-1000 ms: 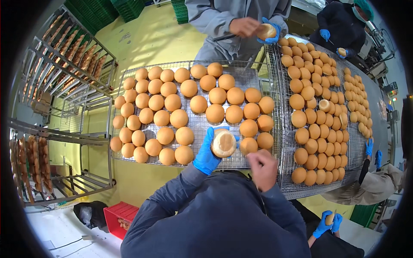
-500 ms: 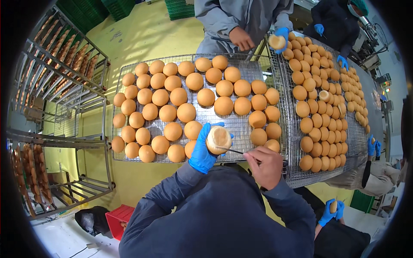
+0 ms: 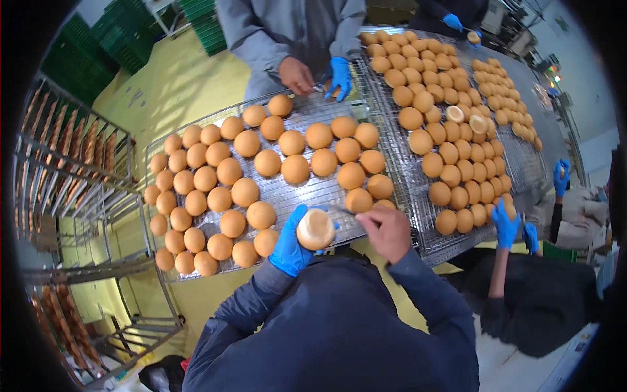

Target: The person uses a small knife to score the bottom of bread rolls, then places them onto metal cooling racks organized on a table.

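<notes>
Head view shows the blue-gloved left hand [image 3: 289, 245] clamped around a round bun [image 3: 316, 229] just off the wire tray [image 3: 307, 189] edge, bare right hand [image 3: 386, 230] closed on a thin blade entering it, best kept level.

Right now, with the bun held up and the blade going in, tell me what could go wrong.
The knife in the bare right hand points at the gloved left hand cupping the bun; a slip could cut the palm.

The bun is held over the wire tray's near edge, so a loose grip may drop it past the tray.

A neighbour's blue-gloved hand works close on the right; elbows could bump mid-cut.
</notes>
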